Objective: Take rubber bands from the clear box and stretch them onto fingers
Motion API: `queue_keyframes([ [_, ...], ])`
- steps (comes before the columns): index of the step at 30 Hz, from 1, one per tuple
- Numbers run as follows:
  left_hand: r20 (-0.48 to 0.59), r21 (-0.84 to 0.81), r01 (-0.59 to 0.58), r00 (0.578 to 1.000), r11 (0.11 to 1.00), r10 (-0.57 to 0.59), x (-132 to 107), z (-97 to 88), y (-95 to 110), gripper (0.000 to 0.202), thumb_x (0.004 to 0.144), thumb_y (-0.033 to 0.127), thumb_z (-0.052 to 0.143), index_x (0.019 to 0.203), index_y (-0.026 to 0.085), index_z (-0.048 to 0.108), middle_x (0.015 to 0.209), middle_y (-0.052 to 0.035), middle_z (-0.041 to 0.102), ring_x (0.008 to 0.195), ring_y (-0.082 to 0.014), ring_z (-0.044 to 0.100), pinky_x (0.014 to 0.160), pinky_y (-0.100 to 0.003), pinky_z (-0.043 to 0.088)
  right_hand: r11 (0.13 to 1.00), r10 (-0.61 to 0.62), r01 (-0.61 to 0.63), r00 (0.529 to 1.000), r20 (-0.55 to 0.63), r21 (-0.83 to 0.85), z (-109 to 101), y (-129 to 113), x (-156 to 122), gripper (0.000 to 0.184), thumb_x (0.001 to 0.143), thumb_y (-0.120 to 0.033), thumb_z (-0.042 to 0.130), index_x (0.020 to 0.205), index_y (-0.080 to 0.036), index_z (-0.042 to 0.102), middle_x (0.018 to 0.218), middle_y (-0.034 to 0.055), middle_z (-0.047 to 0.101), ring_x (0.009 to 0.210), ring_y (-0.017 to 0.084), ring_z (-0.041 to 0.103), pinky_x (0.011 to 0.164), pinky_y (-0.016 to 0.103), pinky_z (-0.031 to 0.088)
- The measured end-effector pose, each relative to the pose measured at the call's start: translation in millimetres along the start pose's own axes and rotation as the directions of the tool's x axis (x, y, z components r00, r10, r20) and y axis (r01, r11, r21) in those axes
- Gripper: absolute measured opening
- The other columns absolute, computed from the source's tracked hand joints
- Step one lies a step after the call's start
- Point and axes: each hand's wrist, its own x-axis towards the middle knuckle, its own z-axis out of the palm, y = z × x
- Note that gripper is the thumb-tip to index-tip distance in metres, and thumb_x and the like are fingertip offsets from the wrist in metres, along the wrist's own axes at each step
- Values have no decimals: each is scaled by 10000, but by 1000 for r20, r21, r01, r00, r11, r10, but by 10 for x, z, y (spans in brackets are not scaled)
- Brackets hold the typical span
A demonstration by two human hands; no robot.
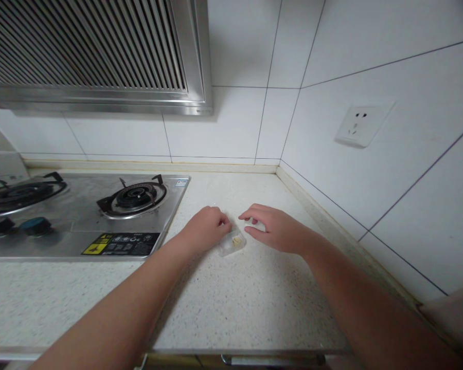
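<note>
A small clear plastic box (231, 247) lies on the speckled countertop in front of me. A little bundle of pale yellowish pieces (236, 240), too small to name, shows at its right side. My left hand (207, 228) is closed at the box's left and far edge, fingers curled down on it and partly hiding it. To the right of the box, my right hand (275, 226) hovers with thumb and fingers apart. Nothing visible is between them.
A steel gas stove (81, 226) with a black burner (137, 198) is set into the countertop (250, 308) on the left. A range hood (193, 97) hangs above it. Tiled walls meet at the back corner, and a socket (363, 123) is on the right wall.
</note>
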Motion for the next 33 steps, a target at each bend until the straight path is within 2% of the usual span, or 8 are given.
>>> queue_keyframes([
  [3,-17,83,21,1000,996,-20,-18,-18,35,281,917,311,553,857,196,802,864,-88,736,872,-239,642,802,-330,436,1000,-4,4,1000,12,-3,-2,-14,3,236,949,-234,603,1177,-187,646,1087,55,667,923,183,626,837,325,477],
  [6,-41,158,90,996,983,-84,-22,-21,76,281,899,353,581,865,188,806,898,-122,734,929,-284,634,797,-357,442,1000,-8,9,1000,22,-7,-6,-40,1,226,954,-240,599,1166,-184,650,1070,54,663,929,185,621,830,323,472],
  [11,-36,210,208,978,955,-205,21,10,124,265,837,441,663,823,224,814,877,-123,745,923,-307,655,731,-348,463,999,-32,32,999,26,-4,-10,-64,-2,218,959,-244,596,1160,-181,651,1066,57,657,947,187,616,834,318,466],
  [16,7,201,305,950,931,-313,68,13,118,270,783,505,709,854,269,820,840,-103,762,816,-295,692,665,-340,472,999,-34,35,999,35,-15,-11,-68,5,218,968,-260,585,1160,-181,653,1055,59,655,934,189,612,829,323,467],
  [21,36,208,304,947,930,-318,86,-10,125,222,785,476,708,851,297,821,838,-85,769,790,-284,698,635,-337,463,999,-43,44,998,48,-18,-18,-86,11,222,967,-263,588,1163,-181,653,1054,57,650,933,189,609,828,325,466],
  [26,33,251,267,958,931,-283,69,-46,200,144,809,378,703,876,336,824,880,-73,771,887,-280,692,696,-331,480,999,-49,51,997,59,-18,-21,-92,6,216,961,-256,594,1158,-187,652,1041,53,648,928,190,609,825,324,464],
  [30,12,309,255,962,916,-273,56,-69,248,144,811,332,712,883,285,828,894,-115,763,970,-317,669,760,-361,496,999,-52,52,997,55,-10,-20,-87,-4,222,962,-263,596,1165,-192,648,1060,55,650,943,193,611,835,322,465],
  [33,19,332,266,957,905,-288,59,-87,245,158,808,355,726,884,262,828,889,-135,759,956,-335,675,753,-376,506,999,-46,47,997,56,-17,-22,-88,-6,225,963,-271,594,1165,-190,649,1060,58,651,939,195,614,829,321,468],
])
